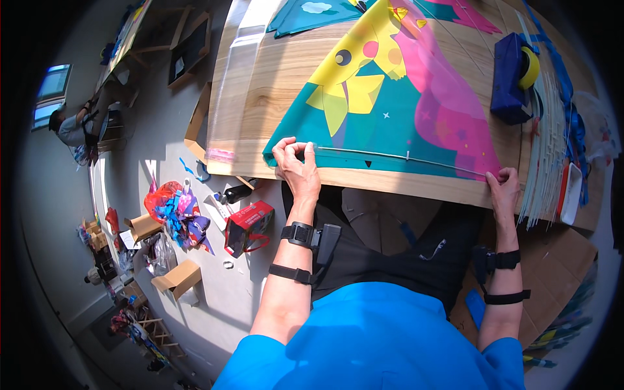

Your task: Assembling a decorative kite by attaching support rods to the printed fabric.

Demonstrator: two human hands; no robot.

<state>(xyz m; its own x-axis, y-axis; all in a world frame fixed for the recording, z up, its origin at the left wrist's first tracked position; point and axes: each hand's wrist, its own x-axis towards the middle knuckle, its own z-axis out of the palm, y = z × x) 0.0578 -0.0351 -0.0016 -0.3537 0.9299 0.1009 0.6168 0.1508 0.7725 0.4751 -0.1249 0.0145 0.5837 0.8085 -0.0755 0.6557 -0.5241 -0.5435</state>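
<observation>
A triangular cloth kite (396,107), teal and pink with a yellow cartoon figure, lies on the wooden table (247,84) in front of me. Along its near edge runs a thin pale rod (407,156). My left hand (300,174) is closed in a pinch at the rod's left end, by the kite's left corner. At the opposite corner, the fingertips of my right hand (504,188) pinch the kite's pink tip where the rod ends. Whether those fingers also grip the rod is hidden.
A blue tape dispenser (509,84) with yellow tape stands right of the kite, beside a bundle of thin rods (543,162). More teal cloth (312,16) lies at the far edge. On the floor are a red box (249,224) and cardboard boxes (177,279). A person (73,130) sits far left.
</observation>
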